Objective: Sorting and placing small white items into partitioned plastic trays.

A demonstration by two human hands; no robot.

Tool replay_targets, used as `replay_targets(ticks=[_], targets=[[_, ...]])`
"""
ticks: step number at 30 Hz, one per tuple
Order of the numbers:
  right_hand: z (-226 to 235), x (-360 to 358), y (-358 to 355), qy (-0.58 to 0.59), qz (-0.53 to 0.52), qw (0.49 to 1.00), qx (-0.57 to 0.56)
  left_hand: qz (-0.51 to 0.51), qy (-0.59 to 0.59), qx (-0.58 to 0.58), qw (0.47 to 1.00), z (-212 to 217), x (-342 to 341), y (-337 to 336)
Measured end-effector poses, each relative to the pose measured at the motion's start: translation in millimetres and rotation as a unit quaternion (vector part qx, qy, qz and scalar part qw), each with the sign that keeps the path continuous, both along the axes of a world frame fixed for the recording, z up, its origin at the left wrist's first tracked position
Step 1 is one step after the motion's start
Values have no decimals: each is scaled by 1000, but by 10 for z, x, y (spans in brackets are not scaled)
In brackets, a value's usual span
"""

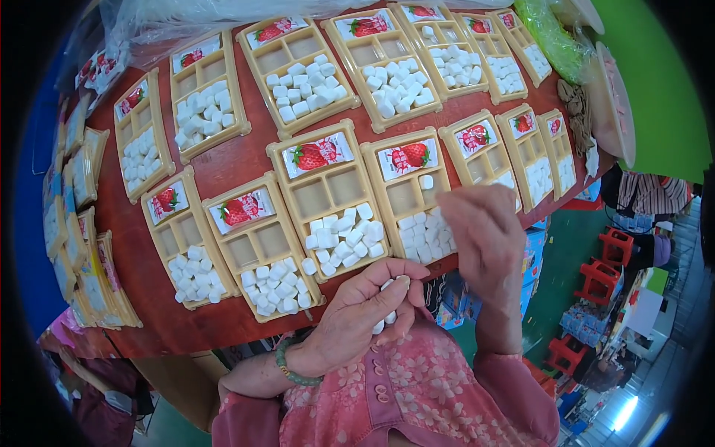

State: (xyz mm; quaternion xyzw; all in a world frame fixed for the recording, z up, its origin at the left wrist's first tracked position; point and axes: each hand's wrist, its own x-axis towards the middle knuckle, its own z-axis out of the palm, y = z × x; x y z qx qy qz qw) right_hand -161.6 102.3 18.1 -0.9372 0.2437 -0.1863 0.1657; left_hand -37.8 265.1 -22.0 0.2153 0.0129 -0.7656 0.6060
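Observation:
My left hand (361,302) is closed around several small white marshmallows (380,326), near the table's front edge. A green bead bracelet (281,361) circles that wrist. Blurred by motion, my right hand (488,242) hovers by the right side of a beige plastic tray (380,203); whether its fingers hold anything is unclear. This tray has a strawberry-printed sachet (408,158) in its top part. One marshmallow (426,182) lies in its right small compartment, and a heap of marshmallows (424,235) fills the large one, partly hidden by my hand.
Two rows of similar trays (277,156) with sachets and marshmallows cover the red table (257,149). Stacked filled trays (93,283) stand at the left edge. Clear plastic film (171,22) lies behind. A pink round tray (614,104) is at the far right; red stools (599,279) stand beyond.

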Motion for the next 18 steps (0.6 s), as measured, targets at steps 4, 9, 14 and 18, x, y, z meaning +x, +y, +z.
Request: replay_targets(ticks=[4,9,14,18], targets=[[-16,127,-123,16,7,1000,-6,-9,-9,4,1000,3,15,1],[-33,204,-197,55,35,997,-42,-4,-6,-1,1000,-6,9,3],[-27,187,-215,77,42,995,-51,-2,-9,0,1000,-2,6,0],[19,2,-243,-42,11,997,69,2,-7,-1,1000,2,-1,-2]])
